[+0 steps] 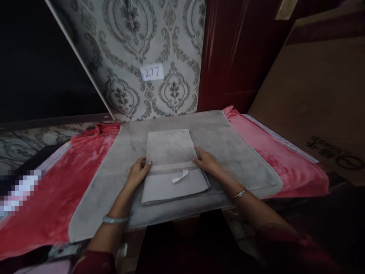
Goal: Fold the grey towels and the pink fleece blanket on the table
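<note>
Looking down from the head view, I have the folded light-grey fabric piece at the centre of the frame, with a small white fabric tag lying across its lower half; I judge it light, soft and floppy, not fragile, its stacked layers apt to slide apart; I would take hold at both side edges, near the pale band, pinching every layer together. The left hand is partly closed on the left edge, thumb on top; the right hand curls likewise at the right edge; how far the fingers reach underneath I cannot tell.

Beneath lies a grey plush mat with rounded corners, over red plush cloth towards both sides; damask-patterned wallpaper fills the upper middle; a dark flat panel stands upper left, a brown cardboard box at right.
</note>
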A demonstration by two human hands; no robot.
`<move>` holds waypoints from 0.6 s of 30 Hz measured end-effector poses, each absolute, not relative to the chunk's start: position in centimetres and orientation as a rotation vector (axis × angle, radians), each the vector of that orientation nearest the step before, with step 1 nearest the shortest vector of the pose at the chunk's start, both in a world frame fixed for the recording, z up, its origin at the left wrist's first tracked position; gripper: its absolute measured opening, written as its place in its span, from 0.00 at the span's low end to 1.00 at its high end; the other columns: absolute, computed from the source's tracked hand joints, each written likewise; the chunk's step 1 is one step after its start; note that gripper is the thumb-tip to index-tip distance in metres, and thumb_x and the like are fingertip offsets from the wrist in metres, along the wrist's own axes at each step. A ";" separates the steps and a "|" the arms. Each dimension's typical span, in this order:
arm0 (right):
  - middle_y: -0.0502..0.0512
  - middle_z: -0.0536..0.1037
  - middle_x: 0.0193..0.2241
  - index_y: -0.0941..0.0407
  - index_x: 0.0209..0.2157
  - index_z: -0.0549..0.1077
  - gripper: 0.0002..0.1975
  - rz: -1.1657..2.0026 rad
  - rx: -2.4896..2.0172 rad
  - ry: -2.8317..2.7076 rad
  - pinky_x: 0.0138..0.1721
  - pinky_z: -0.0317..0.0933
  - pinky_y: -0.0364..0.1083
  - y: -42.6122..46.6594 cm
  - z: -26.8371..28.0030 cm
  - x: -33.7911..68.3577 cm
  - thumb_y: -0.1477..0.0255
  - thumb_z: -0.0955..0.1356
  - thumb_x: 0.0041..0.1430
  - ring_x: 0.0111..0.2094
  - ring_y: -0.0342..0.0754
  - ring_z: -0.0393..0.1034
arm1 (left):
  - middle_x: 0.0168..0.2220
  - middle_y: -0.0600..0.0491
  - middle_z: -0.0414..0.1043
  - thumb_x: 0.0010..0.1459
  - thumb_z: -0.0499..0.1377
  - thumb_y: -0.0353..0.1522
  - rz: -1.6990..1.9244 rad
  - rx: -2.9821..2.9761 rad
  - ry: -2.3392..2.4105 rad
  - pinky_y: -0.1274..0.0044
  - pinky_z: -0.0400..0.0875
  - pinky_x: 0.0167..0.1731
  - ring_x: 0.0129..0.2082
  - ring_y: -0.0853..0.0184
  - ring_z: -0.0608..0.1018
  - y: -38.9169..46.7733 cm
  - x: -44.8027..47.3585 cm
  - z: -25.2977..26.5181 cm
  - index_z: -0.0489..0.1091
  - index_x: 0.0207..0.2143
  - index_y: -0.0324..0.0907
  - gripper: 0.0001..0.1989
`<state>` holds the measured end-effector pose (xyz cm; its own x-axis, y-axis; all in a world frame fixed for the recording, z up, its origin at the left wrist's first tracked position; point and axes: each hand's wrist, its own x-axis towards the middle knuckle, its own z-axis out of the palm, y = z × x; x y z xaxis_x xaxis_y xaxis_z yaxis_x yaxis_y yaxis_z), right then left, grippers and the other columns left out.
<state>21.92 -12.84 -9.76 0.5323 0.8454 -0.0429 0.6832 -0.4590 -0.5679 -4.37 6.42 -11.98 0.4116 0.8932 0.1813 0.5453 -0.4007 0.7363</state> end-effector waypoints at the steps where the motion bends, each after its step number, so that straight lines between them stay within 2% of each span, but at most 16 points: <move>1: 0.65 0.77 0.53 0.59 0.71 0.57 0.36 0.443 -2.269 -1.245 0.54 0.64 0.50 -12.8 -9.6 21.9 0.71 0.69 0.64 0.54 0.59 0.72 | 0.33 0.49 0.77 0.59 0.58 0.46 0.734 2.195 1.236 0.71 0.73 0.35 0.34 0.58 0.79 7.2 -4.0 -11.3 0.74 0.51 0.42 0.24; 3: 0.66 0.74 0.58 0.60 0.71 0.58 0.36 0.448 -2.214 -1.271 0.57 0.62 0.51 -13.1 -9.7 21.8 0.71 0.69 0.63 0.58 0.59 0.70 | 0.42 0.47 0.78 0.61 0.56 0.43 0.659 2.450 1.242 0.70 0.75 0.43 0.42 0.57 0.80 9.0 -2.5 -9.5 0.75 0.50 0.43 0.20; 6: 0.66 0.69 0.63 0.60 0.71 0.57 0.38 0.475 -2.138 -1.329 0.60 0.60 0.52 -14.1 -10.4 21.2 0.72 0.70 0.62 0.61 0.59 0.67 | 0.54 0.43 0.75 0.64 0.52 0.35 0.522 2.766 1.043 0.67 0.70 0.56 0.55 0.56 0.76 11.2 2.1 -6.8 0.73 0.54 0.40 0.20; 9: 0.64 0.71 0.61 0.58 0.72 0.55 0.39 0.527 -2.093 -1.360 0.59 0.62 0.52 -15.3 -10.9 20.6 0.71 0.69 0.62 0.60 0.58 0.69 | 0.59 0.42 0.72 0.65 0.51 0.31 0.318 2.911 0.785 0.66 0.66 0.61 0.60 0.56 0.73 12.7 8.4 -5.3 0.71 0.56 0.39 0.20; 14: 0.61 0.78 0.53 0.55 0.72 0.55 0.39 0.562 -2.043 -1.406 0.54 0.65 0.54 -16.8 -11.4 20.1 0.71 0.68 0.62 0.53 0.58 0.74 | 0.56 0.43 0.76 0.64 0.55 0.33 0.146 2.888 0.658 0.70 0.68 0.57 0.57 0.57 0.76 15.0 17.6 -5.7 0.75 0.52 0.41 0.17; 18: 0.60 0.79 0.53 0.54 0.70 0.60 0.36 0.539 -2.018 -1.380 0.54 0.67 0.54 -17.1 -12.1 19.9 0.71 0.67 0.62 0.52 0.57 0.75 | 0.42 0.44 0.81 0.62 0.58 0.37 0.063 2.813 0.632 0.74 0.72 0.45 0.44 0.59 0.81 16.9 21.8 -6.6 0.79 0.37 0.40 0.12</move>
<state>19.88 -17.09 -12.11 0.3688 0.9294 0.0150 0.6728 -0.2557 -0.6942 21.85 16.87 -6.65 0.9045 0.4262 -0.0139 0.4151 -0.8725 0.2577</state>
